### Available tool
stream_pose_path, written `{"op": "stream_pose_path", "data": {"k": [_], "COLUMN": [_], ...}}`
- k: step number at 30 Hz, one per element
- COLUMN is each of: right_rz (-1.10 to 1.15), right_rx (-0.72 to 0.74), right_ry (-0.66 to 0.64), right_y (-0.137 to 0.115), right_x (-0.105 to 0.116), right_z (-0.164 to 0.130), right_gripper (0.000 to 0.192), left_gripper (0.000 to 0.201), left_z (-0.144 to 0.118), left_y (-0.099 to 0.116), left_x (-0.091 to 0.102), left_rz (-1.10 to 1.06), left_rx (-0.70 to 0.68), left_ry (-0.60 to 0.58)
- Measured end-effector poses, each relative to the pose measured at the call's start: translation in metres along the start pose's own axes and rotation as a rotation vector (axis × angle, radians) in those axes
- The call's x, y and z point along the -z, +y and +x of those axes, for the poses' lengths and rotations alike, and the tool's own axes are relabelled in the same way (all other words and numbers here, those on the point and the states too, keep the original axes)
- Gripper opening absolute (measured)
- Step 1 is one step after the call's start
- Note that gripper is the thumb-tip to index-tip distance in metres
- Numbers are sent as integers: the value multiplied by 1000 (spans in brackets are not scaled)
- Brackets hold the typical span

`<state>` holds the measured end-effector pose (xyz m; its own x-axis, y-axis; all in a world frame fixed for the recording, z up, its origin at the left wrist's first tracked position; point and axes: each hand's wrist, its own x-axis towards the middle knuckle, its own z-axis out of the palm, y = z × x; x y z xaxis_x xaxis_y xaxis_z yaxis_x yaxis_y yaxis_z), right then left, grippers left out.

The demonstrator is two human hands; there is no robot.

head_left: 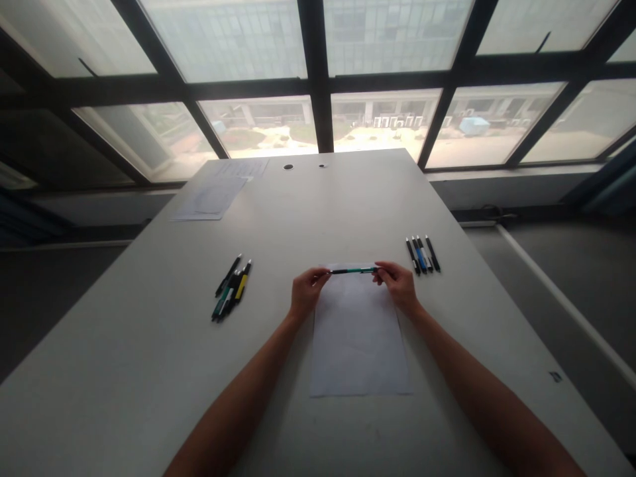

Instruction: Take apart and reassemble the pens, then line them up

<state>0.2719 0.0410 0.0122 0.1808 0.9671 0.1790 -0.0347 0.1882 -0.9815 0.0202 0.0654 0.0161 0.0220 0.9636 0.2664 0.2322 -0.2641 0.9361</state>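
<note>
Green pen [354, 270] held level, left hand [305, 293] and right hand [397, 283] fingers pinching its ends above paper [358, 344].

The counter [149, 371] looks smooth and matt grey; the sheet [358, 344] is matt white paper; the pen [354, 270] looks like glossy plastic.

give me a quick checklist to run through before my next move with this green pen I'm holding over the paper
1. Left hand holds one end of the green pen: ok.
2. Right hand holds the other end: ok.
3. Pen level, above the far edge of the sheet of paper: ok.
4. Sheet lies flat on the table: ok.
5. Pen tip out or retracted: cannot tell.
6. Pen groups lie apart from both hands, left group, right group: ok.
</note>
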Motion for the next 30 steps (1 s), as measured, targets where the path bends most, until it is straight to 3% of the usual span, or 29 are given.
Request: {"op": "stream_pose_path", "data": {"k": [12,30], "right_rz": [-79,-169], "right_rx": [52,91], "right_ry": [45,52], "right_y": [2,5], "right_x": [-2,1], "right_z": [-6,-8], "right_gripper": [20,24], "left_gripper": [20,26], "left_z": [3,3], "left_y": [-7,-4], "left_x": [1,1], "left_rz": [53,26], "left_rx": [-23,20], "left_ry": [-15,-45]}}
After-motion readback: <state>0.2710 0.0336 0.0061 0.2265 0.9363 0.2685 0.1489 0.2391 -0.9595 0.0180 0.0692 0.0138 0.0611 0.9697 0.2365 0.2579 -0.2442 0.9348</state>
